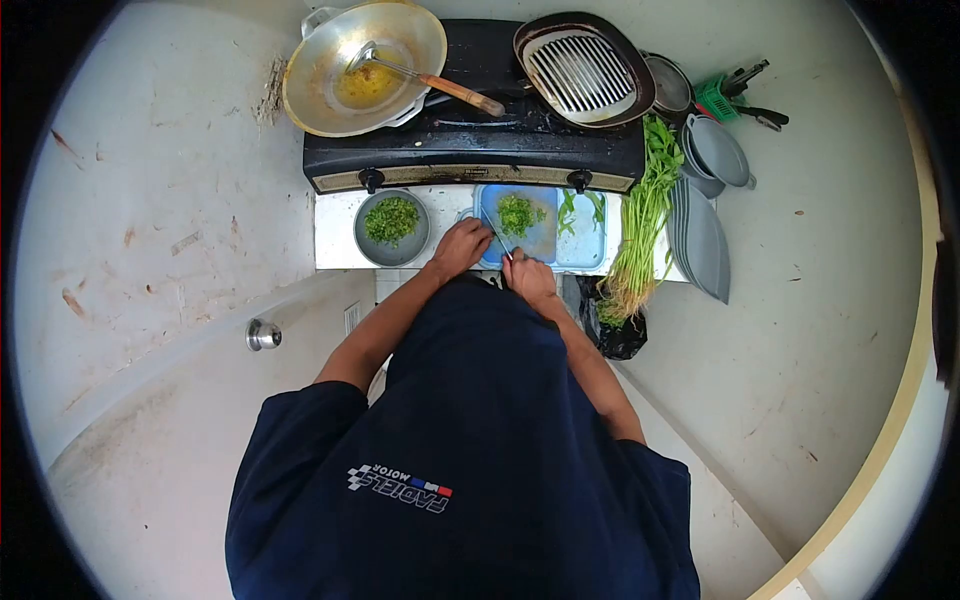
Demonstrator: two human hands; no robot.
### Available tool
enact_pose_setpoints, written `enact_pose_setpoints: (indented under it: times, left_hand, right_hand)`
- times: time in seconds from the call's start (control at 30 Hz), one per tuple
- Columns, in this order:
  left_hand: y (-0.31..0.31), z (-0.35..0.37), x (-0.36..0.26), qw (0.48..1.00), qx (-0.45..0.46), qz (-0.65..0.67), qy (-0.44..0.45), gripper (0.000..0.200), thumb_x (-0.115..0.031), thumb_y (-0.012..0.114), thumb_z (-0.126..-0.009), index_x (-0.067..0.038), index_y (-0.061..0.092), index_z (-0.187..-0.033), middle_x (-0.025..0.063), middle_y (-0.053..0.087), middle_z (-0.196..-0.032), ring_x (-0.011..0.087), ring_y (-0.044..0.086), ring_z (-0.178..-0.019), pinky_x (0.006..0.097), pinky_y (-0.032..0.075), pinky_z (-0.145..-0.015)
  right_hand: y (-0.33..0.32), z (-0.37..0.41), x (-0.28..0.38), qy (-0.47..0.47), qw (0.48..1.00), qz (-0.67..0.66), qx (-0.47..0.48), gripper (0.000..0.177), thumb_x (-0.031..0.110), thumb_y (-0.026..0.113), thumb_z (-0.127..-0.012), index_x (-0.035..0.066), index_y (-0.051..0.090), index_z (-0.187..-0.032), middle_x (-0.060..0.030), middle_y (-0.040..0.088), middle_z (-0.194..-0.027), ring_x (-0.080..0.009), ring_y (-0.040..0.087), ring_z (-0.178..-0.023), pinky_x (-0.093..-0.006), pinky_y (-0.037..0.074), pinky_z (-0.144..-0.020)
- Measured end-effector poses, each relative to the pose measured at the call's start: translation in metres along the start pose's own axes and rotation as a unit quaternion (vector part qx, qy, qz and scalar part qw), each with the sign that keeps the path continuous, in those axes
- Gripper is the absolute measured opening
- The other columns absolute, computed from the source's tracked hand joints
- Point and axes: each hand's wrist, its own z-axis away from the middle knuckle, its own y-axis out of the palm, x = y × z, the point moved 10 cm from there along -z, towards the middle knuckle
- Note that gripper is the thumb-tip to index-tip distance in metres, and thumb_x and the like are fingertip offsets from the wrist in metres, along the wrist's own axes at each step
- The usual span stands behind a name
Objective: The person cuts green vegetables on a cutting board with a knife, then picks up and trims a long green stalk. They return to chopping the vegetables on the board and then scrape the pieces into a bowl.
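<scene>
My right hand (528, 275) is closed around the handle of a knife at the front edge of the blue cutting board (547, 246). The thin knife blade (496, 232) points up and left over the board. My left hand (463, 247) is at the board's left edge, beside the blade, its fingers bent together; whatever may be under them is hidden. Chopped greens (516, 214) lie in a small pile just beyond the blade. Some larger green leaves (567, 213) rest on the board's right part. A grey bowl (392, 256) with chopped greens stands to the left.
Behind the board is a black stove (480, 150) with a wok (300, 95) and ladle (455, 90), and a grill pan (526, 42). Leafy stalks (645, 215), grey plates (706, 245), a green basket (714, 99) and a black bag (625, 340) are at the right.
</scene>
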Motion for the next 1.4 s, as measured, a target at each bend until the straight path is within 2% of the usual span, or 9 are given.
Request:
enact_pose_setpoints:
  times: [0.17, 0.27, 0.47, 0.57, 0.77, 0.87, 1.07, 1.4]
  left_hand:
    - [0.001, 0.002, 0.006, 0.998, -0.013, 0.048, -0.041, 0.011, -0.012, 0.067, -0.092, -0.002, 0.071, -0.094, 0.014, 0.065, -0.09, 0.0343, 0.065, -0.091, 0.0442, 0.055, -0.08]
    - [0.006, 0.001, 0.016, 0.991, 0.002, 0.099, -0.086, 0.012, -0.012, 0.066, -0.093, -0.002, 0.071, -0.094, 0.0151, 0.066, -0.09, 0.0356, 0.066, -0.09, 0.0443, 0.055, -0.081]
    - [0.001, 0.001, 0.011, 0.994, 0.001, 0.084, -0.074, 0.012, -0.012, 0.067, -0.092, -0.001, 0.071, -0.093, 0.0152, 0.066, -0.089, 0.0362, 0.066, -0.088, 0.0453, 0.055, -0.08]
    - [0.002, 0.002, 0.012, 0.997, -0.017, 0.062, -0.05, 0.011, -0.012, 0.067, -0.092, -0.002, 0.071, -0.093, 0.0151, 0.066, -0.088, 0.0361, 0.066, -0.088, 0.0457, 0.055, -0.079]
    - [0.003, 0.002, 0.011, 0.996, -0.001, 0.062, -0.064, 0.01, -0.013, 0.067, -0.092, -0.005, 0.072, -0.094, 0.0138, 0.064, -0.089, 0.0359, 0.065, -0.089, 0.0458, 0.055, -0.08]
    - [0.0, 0.002, 0.009, 0.996, 0.009, 0.044, -0.074, 0.01, -0.013, 0.068, -0.092, -0.004, 0.072, -0.095, 0.0132, 0.063, -0.09, 0.0353, 0.065, -0.089, 0.0452, 0.054, -0.081]
    - [-0.007, 0.003, -0.002, 0.999, -0.023, 0.02, -0.015, 0.008, -0.01, 0.067, -0.092, -0.004, 0.072, -0.095, 0.012, 0.063, -0.091, 0.0324, 0.064, -0.091, 0.0434, 0.054, -0.083]
    - [-0.005, 0.004, -0.006, 1.0, -0.011, -0.007, -0.004, 0.009, -0.012, 0.067, -0.092, -0.004, 0.072, -0.094, 0.0117, 0.065, -0.092, 0.0319, 0.063, -0.092, 0.0424, 0.054, -0.084]
  right_hand:
    - [0.0, 0.008, -0.006, 0.012, 1.0, -0.005, 0.007, 0.042, 0.039, 0.049, -0.105, -0.001, 0.058, -0.098, -0.0265, 0.071, -0.073, -0.0456, 0.072, -0.07, -0.0541, 0.058, -0.063]
    - [-0.004, 0.012, -0.008, 0.023, 0.999, -0.024, 0.008, 0.046, 0.041, 0.049, -0.106, -0.003, 0.059, -0.101, -0.0299, 0.069, -0.074, -0.0487, 0.071, -0.07, -0.0562, 0.057, -0.064]
    - [-0.007, 0.014, 0.0, 0.02, 0.999, -0.02, 0.032, 0.046, 0.041, 0.048, -0.106, -0.003, 0.058, -0.102, -0.0302, 0.069, -0.074, -0.0489, 0.071, -0.07, -0.0563, 0.057, -0.065]
    - [-0.001, 0.012, -0.001, 0.014, 1.0, -0.012, 0.026, 0.044, 0.04, 0.048, -0.106, -0.003, 0.058, -0.1, -0.0295, 0.069, -0.071, -0.0482, 0.07, -0.067, -0.0557, 0.057, -0.063]
    - [-0.007, 0.001, 0.011, -0.014, 1.0, -0.014, -0.018, 0.042, 0.037, 0.05, -0.106, -0.003, 0.059, -0.098, -0.0282, 0.069, -0.069, -0.0459, 0.071, -0.065, -0.0537, 0.057, -0.06]
    - [-0.006, 0.002, 0.009, -0.007, 1.0, -0.007, -0.022, 0.042, 0.037, 0.05, -0.106, -0.003, 0.059, -0.098, -0.0281, 0.069, -0.07, -0.046, 0.071, -0.066, -0.0536, 0.058, -0.061]
    - [-0.001, 0.008, 0.0, 0.017, 0.999, -0.029, -0.029, 0.044, 0.039, 0.049, -0.106, -0.003, 0.06, -0.099, -0.028, 0.07, -0.072, -0.0469, 0.071, -0.068, -0.0549, 0.057, -0.062]
    - [-0.003, 0.011, 0.007, 0.017, 0.999, -0.031, -0.02, 0.044, 0.041, 0.049, -0.106, -0.002, 0.058, -0.1, -0.0282, 0.069, -0.07, -0.0476, 0.07, -0.066, -0.0559, 0.057, -0.061]
